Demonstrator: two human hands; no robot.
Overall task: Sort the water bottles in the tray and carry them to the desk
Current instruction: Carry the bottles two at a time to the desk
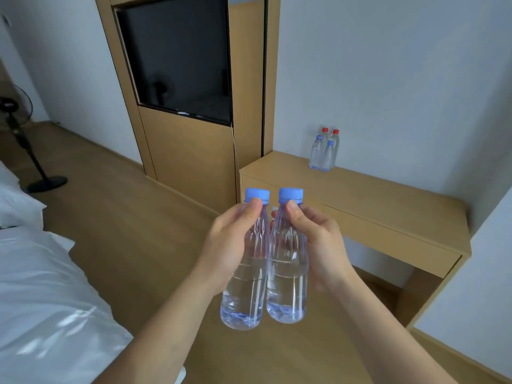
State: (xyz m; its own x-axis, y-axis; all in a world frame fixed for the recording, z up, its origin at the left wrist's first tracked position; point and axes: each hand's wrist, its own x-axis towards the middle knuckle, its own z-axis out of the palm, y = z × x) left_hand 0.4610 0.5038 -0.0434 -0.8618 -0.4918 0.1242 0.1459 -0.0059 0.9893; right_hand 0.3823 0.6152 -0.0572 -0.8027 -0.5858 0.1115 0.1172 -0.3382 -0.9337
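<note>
I hold two clear water bottles with blue caps upright in front of me, side by side and touching. My left hand (pixel 227 245) grips the left bottle (pixel 243 295) around its upper body. My right hand (pixel 321 242) grips the right bottle (pixel 288 289) the same way. Ahead to the right stands the light wooden desk (pixel 388 206). On its far left part, against the wall, stands a small group of bottles: two with blue caps (pixel 321 156) in front and two with red caps (pixel 331 134) behind. No tray is in view.
A wooden wall unit with a dark television (pixel 180 56) rises left of the desk. A bed with white linen (pixel 36 286) fills the lower left. A black standing fan (pixel 19 134) is at the far left. Wooden floor (pixel 133 217) lies between bed and desk.
</note>
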